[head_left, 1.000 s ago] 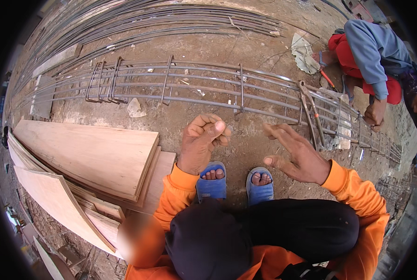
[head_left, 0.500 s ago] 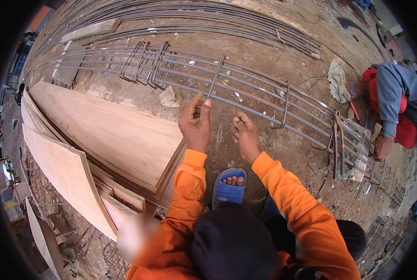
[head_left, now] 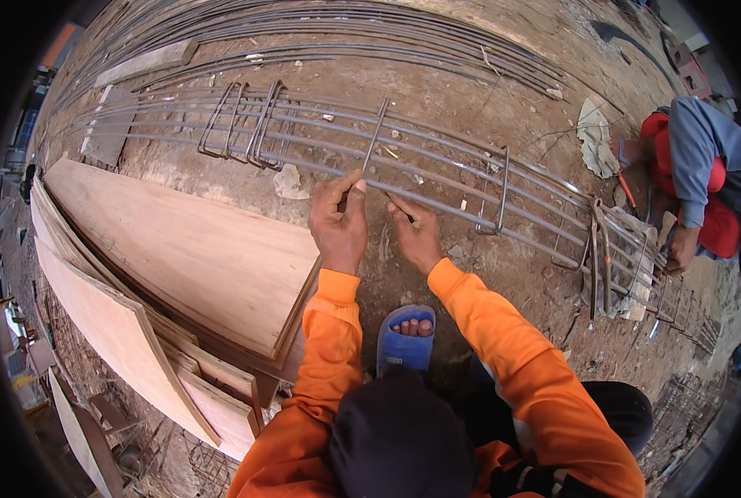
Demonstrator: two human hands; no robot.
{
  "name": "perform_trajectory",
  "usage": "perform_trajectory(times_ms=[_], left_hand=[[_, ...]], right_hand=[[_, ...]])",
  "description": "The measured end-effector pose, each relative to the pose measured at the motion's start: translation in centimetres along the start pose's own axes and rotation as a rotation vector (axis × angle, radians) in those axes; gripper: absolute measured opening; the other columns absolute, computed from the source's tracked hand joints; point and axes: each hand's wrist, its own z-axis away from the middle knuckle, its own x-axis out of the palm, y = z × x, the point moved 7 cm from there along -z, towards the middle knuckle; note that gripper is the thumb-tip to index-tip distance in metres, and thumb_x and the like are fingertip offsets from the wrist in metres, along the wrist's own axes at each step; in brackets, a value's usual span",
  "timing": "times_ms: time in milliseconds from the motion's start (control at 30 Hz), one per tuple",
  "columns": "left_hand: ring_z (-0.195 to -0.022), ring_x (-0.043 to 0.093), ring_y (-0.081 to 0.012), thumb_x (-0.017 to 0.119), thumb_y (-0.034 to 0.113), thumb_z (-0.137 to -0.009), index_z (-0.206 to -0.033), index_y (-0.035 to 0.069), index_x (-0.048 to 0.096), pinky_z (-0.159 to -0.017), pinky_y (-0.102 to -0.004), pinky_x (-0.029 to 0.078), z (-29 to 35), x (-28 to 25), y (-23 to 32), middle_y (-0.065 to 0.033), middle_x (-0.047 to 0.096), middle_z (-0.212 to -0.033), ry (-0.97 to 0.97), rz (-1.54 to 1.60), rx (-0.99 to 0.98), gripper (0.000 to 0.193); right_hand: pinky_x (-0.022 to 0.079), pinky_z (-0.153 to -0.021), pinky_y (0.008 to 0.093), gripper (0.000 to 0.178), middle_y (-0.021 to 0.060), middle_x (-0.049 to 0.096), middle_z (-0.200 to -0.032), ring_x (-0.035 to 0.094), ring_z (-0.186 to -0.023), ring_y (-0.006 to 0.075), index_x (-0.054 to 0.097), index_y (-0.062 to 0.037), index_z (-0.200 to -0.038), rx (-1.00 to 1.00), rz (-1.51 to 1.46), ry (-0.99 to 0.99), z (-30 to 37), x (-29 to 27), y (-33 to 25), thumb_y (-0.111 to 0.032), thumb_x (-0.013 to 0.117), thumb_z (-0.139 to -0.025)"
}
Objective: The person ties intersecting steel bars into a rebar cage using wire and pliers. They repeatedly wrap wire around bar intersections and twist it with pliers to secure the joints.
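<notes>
Hands: we have both at the near edge of the rebar cage (head_left: 437, 178), side by side and close together, just ahead of our blue sandal (head_left: 403, 344).
Left hand (head_left: 339, 222): fingers curled and clenched around the lower end of an upright stirrup (head_left: 376, 133), right where it meets the nearest long bar (head_left: 453, 212).
Right hand (head_left: 416, 234): fingertips pinched at the same bar just right of the crossing; we cannot tell whether they grip a thin wire or the bar itself.
Long axis: the cage bars run from our upper left to our lower right, lying flat on the dirt ground (head_left: 486, 108); the stirrup stands across them, pointing away from us.
Nearer hand: the left sits on the crossing itself, the right touches just beside it.
Other stirrups: a bunch (head_left: 246, 124) well to the left, one more (head_left: 499, 195) to the right.
Plywood sheets (head_left: 179, 257): stacked at our left, near the left forearm but apart from the cage.
Another person (head_left: 702, 183): crouched at the far right end of the cage, well apart from us.
</notes>
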Motion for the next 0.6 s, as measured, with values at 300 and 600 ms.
perform_trajectory(times_ms=[300, 600], left_hand=[[-0.084, 0.063, -0.0204, 0.070, 0.003, -0.092, -0.109, 0.001, 0.075, -0.077, -0.0303, 0.051, 0.7, 0.9, 1.9, -0.0119, 0.067, -0.096, -0.031, -0.058, 0.117, 0.017], [-0.077, 0.062, -0.0170, 0.073, 0.005, -0.091, -0.106, 0.000, 0.075, -0.069, -0.0289, 0.051, 1.1, 1.2, 2.4, -0.0098, 0.067, -0.092, -0.027, -0.021, 0.026, 0.016]], right_hand=[[0.047, -0.086, 0.0273, 0.029, 0.0048, 0.062, -0.101, 0.059, -0.094, 0.0152, 0.074, -0.0080, -0.122, -0.026, -0.238, 0.121, -1.8, 0.9, -0.8, -0.003, 0.065, -0.095], [0.052, -0.075, 0.0276, 0.025, 0.0080, 0.073, -0.092, 0.063, -0.081, 0.0114, 0.076, -0.0020, -0.113, -0.058, -0.189, 0.063, -2.7, -0.5, -2.3, 0.000, 0.072, -0.089]])
